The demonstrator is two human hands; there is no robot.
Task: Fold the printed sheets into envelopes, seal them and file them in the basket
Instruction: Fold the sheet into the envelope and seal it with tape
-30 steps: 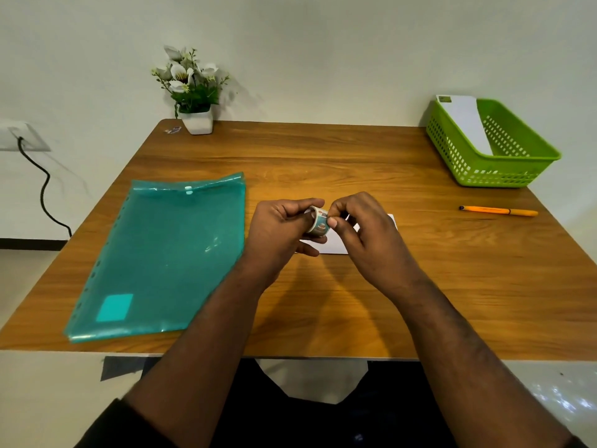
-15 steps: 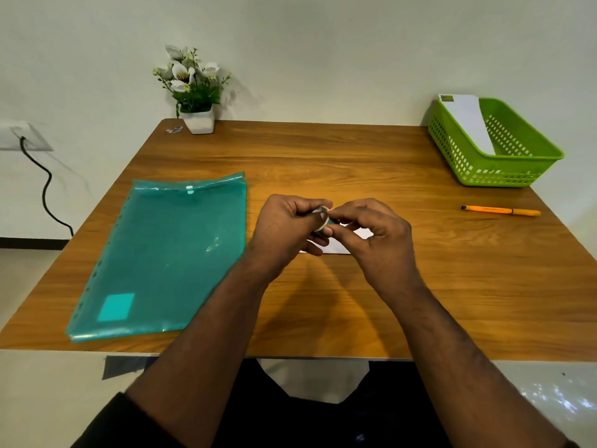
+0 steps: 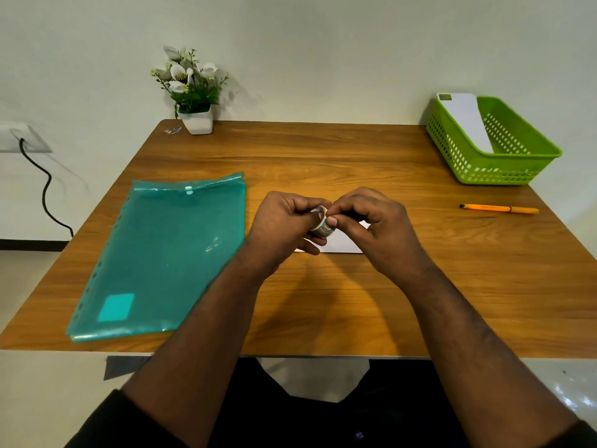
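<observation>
A teal plastic folder (image 3: 161, 253) lies on the table (image 3: 323, 156) at left. At centre, the left hand (image 3: 284, 224) grips a small tape roll (image 3: 322, 225); the right hand (image 3: 371, 221) pinches its edge, above a white envelope (image 3: 345, 245). Far right, the green basket (image 3: 504, 169) holds another envelope (image 3: 468, 121).

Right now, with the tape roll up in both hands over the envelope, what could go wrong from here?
1. The right hand is picking at the tape roll held by the left hand; the end may be hard to lift, or tear off crooked.
2. Nothing holds the envelope on the table, so it could shift or spring open before tape lands.
3. A freed strip might stick to the fingers first.
</observation>
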